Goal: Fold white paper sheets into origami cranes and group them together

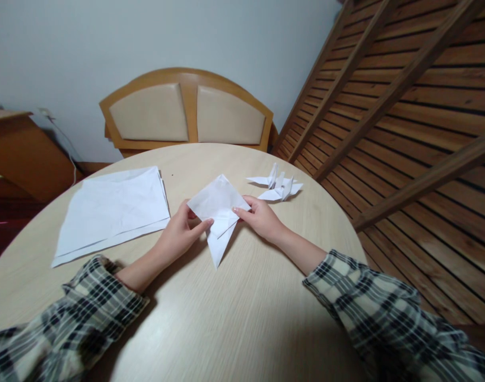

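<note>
The person's left hand (179,229) and right hand (264,218) pinch opposite sides of a partly folded sheet of white origami paper (215,199), thumbs on top, at the centre of the frame. A narrow point of the paper hangs toward the bottom. Just beyond the right hand lie folded paper cranes (281,190); left of centre, loose white sheets (115,212) overlap on the round wooden table (242,313). A padded headboard (192,106) stands at upper centre, wooden slats (409,106) at upper right.

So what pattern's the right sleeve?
The right sleeve is black and cream plaid, best in head view.
</note>
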The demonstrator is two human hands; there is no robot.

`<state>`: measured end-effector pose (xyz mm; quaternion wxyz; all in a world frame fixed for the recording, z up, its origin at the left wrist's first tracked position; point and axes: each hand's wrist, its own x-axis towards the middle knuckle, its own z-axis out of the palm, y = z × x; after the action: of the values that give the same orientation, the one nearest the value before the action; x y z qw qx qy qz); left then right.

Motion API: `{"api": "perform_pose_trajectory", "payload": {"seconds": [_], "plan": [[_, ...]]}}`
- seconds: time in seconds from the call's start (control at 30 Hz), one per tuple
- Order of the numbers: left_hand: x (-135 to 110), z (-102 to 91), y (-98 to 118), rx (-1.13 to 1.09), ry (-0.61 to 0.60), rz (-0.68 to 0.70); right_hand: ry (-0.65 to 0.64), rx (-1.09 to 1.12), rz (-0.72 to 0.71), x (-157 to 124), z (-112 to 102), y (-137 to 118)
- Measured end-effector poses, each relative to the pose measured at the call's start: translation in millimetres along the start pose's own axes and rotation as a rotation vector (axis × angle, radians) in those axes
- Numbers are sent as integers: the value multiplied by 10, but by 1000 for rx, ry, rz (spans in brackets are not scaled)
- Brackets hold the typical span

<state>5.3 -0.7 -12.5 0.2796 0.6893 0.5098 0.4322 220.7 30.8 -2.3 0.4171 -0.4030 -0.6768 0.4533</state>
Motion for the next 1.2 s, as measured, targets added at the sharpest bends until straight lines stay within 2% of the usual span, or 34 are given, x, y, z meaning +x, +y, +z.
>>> {"api": "perform_pose_trajectory", "payload": {"seconds": [0.1, 0.17, 0.23, 0.3, 0.4, 0.47, 0.57, 0.77, 1.1, 1.2], "plan": [[25, -23, -82, 194, 105, 107, 2, -133, -50, 29, 3, 78], [19, -49, -56, 335, 148, 215, 5, -187, -55, 37, 20, 104], [-6, -73, 23, 455, 140, 322, 9, -260, -50, 37, 39, 109], [-43, -82, 110, 506, 61, 407, 5, -358, -66, 35, 52, 105], [-95, -56, 168, 512, -219, 518, -1, -527, -114, 35, 53, 106], [-118, -24, 151, 509, -349, 519, 3, -617, -122, 37, 47, 113], [-131, 4, 105, 518, -402, 457, 13, -685, -117, 39, 36, 118], [-121, -21, 85, 530, -422, 424, 28, -759, -119, 23, -13, 124], [-74, -96, 89, 441, -413, 375, -126, -822, -222, 0, -151, 108], [-55, -117, 57, 454, -395, 410, -164, -818, -262, -8, -175, 94]]}}
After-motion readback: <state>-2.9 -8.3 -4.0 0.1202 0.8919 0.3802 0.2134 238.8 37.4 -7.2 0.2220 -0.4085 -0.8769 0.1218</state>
